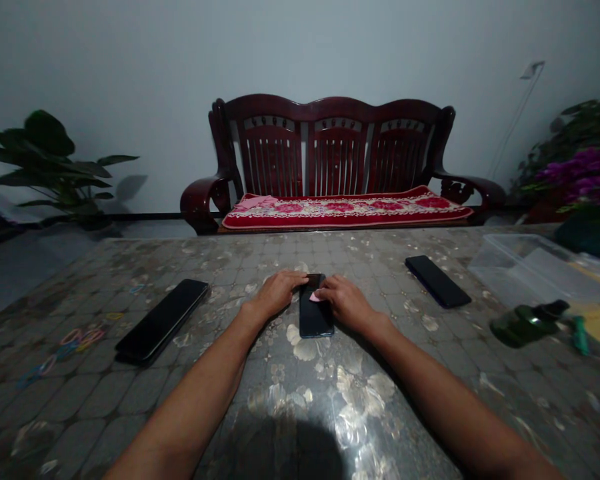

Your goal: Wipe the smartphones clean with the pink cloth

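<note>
The flower-patterned tabletop is backed, beyond its far edge, by a dark red wooden bench. The right side of the tabletop is partly taken up by a clear plastic box. At the middle, the left hand is rested with its fingertips at the far left edge of a dark phone; whether it is clamped there cannot be told. The right hand is pinched on a pink piece. The dark phone is laid flat between the hands, its glossy face partly covered, its near edge exposed. Open patterned surface is seen between it and the black phone at left, and toward the slim phone at right. A green bottle is laid near the box. The pink piece is held at the screen.
</note>
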### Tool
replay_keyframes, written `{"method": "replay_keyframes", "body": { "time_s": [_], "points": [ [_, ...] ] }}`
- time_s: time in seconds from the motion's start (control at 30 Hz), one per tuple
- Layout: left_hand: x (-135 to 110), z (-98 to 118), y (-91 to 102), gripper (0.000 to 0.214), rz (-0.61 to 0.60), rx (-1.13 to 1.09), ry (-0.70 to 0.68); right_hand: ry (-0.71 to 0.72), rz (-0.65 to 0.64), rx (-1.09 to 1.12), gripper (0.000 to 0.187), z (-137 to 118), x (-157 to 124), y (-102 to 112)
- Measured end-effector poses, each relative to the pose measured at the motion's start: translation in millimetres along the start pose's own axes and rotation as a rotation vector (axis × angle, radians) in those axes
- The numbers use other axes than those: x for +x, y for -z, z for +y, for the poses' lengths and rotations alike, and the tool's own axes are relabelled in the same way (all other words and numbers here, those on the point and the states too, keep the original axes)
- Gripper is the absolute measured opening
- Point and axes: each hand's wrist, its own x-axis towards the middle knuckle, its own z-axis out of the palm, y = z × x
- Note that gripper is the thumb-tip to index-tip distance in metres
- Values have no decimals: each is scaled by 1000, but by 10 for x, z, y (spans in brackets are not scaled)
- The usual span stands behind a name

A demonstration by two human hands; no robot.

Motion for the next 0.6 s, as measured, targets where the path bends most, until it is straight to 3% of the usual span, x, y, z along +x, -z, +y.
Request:
{"method": "replay_keyframes", "body": {
  "time_s": [0.2,0.43,0.6],
  "points": [
    [3,-3,25,62,-22,-85,37,-96,-29,-41,27,23,133,-56],
    [17,-13,31,62,-48,-95,41,107,-64,9,25,-104,85,-23],
    [12,2,45,60,-63,-73,42,-60,-4,-17,24,-5,98,-71]
  ]
}}
